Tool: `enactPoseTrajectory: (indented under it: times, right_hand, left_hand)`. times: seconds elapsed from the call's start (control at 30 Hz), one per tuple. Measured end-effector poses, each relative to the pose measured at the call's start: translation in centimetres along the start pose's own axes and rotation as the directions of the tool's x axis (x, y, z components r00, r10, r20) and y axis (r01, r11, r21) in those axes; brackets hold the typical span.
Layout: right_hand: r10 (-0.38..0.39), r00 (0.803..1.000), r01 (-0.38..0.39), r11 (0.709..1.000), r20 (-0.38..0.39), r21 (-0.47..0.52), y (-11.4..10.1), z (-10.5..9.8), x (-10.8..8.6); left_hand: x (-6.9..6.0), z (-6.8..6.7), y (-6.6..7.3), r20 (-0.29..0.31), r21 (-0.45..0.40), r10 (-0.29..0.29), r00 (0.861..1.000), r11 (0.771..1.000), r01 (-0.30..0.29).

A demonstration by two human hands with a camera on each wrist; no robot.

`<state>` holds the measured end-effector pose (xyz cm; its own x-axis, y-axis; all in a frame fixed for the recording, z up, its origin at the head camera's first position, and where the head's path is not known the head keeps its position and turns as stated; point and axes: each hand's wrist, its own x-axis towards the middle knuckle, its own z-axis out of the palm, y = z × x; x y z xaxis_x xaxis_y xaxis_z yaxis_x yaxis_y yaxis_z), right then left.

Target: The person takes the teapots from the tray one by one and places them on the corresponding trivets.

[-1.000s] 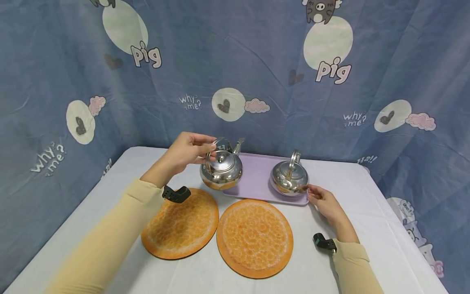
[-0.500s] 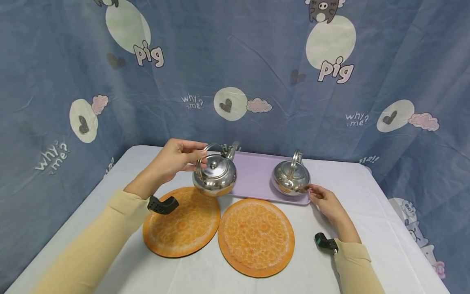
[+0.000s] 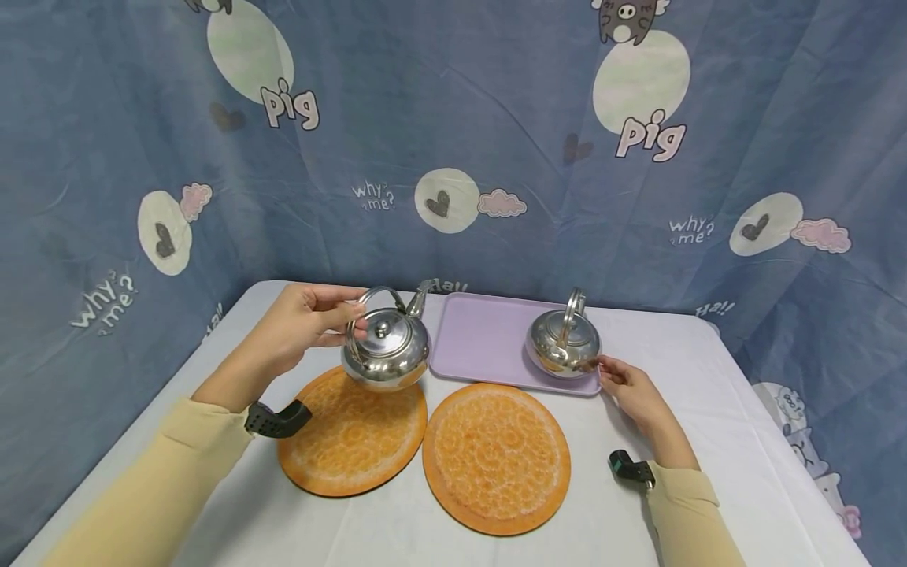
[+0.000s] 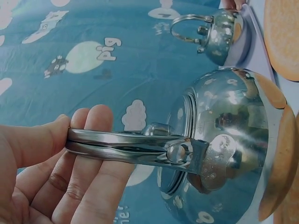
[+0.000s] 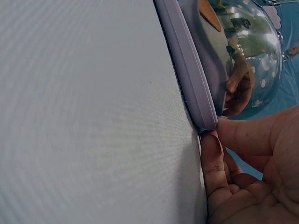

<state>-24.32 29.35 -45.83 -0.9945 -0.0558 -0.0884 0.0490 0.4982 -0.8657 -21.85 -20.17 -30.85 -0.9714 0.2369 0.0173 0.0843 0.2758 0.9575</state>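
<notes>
Two steel kettles are in view, and only one of them is held: the left hand [image 3: 301, 323] pinches the handle of the held kettle [image 3: 386, 366], thumb on one side and fingers curled round the other. Over the last second this kettle has shifted away from the purple tray [image 3: 482, 339] toward the person's left and a little nearer to them; in the head view it no longer overlaps the tray, whose left rim now shows. It now appears over the far part of the left orange mat [image 3: 354, 445], spout pointing away and to the right; whether its base touches the mat cannot be told. The right hand [image 3: 634, 394] has stayed at the tray's near right corner, thumb and forefinger closed on the edge, just beside the second kettle [image 3: 560, 346], which has kept its place upright on the tray's right end. The right orange mat [image 3: 496, 457] lies on the white-covered desk [image 3: 383, 535], just beside the left one, also unmoved. As a judgement, the kettles are now separated and the carry is under way, with the right hand's hold helping to steady the tray.
</notes>
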Motion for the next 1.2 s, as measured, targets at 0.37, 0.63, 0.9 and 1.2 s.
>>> enactPoseTrajectory:
  times: [0.37,0.63,0.9,1.2]
  right_hand:
    - [0.008,1.0,-0.008,1.0,0.005,-0.012,0.0,0.1,0.1]
    - [-0.005,1.0,0.005,1.0,-0.003,-0.021,0.3,0.0,0.3]
    - [0.014,1.0,-0.014,1.0,-0.004,-0.005,0.4,-0.1,0.2]
    - [0.019,1.0,-0.019,1.0,-0.003,-0.01,0.6,-0.2,0.3]
  left_hand:
    - [-2.5,-1.3,-1.1,-0.047,0.007,-0.035,0.998,0.999,0.036]
    - [-4.1,-1.3,-1.7,-0.055,-0.001,-0.032,0.998,0.999,0.032]
    - [-5.1,-1.2,-2.4,-0.083,0.018,-0.054,0.995,0.998,0.056]
    - [-6.1,-1.4,-3.4,-0.084,0.011,-0.08,0.993,0.997,0.081]
